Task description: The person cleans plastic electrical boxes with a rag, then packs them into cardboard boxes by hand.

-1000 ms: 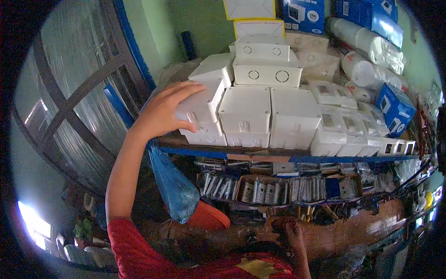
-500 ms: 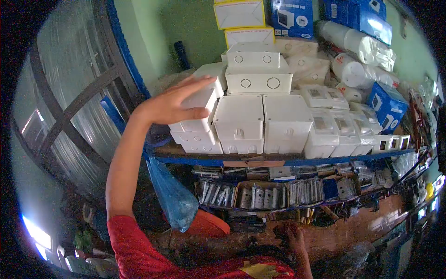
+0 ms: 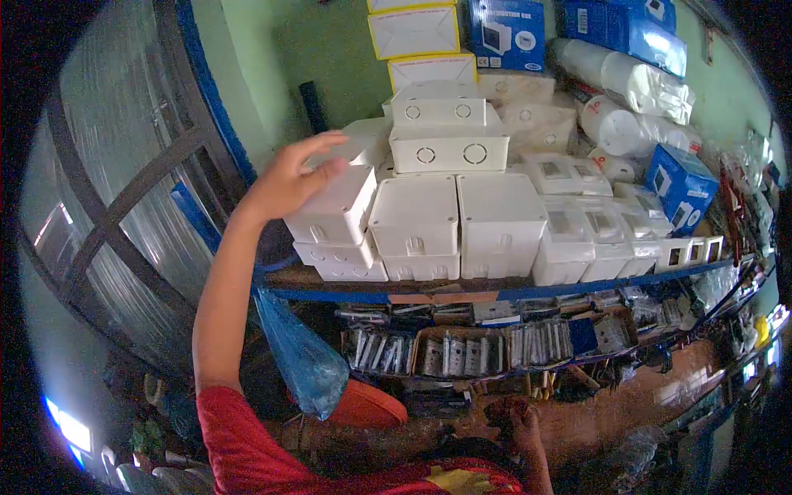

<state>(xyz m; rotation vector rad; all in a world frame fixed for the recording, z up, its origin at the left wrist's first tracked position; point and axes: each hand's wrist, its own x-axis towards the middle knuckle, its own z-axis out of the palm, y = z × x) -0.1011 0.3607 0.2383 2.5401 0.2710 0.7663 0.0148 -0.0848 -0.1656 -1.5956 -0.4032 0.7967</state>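
Observation:
My left hand (image 3: 294, 177) is raised over the left end of the shelf, its fingers apart and slightly curled, with nothing held. Just below and beside it is a white box (image 3: 334, 206), stacked on another; whether the fingers touch it is unclear. More white junction boxes (image 3: 415, 210) stand to its right, with smaller ones with round knockouts (image 3: 450, 150) on top. Low in the view, my right hand (image 3: 524, 425) is closed around a dark reddish thing (image 3: 499, 412) that I cannot make out.
Plastic-wrapped white cases (image 3: 590, 227), blue boxes (image 3: 507, 35) and yellow-edged boxes (image 3: 414, 33) fill the shelf's right and back. A blue plastic bag (image 3: 309, 363) hangs below its left end. Open cartons (image 3: 458, 353) line the lower shelf. A window frame (image 3: 124, 190) is at left.
My left hand has moved left and its fingers are more curled. The view has shifted slightly, so the boxes appear lower and further left. My right hand stays low.

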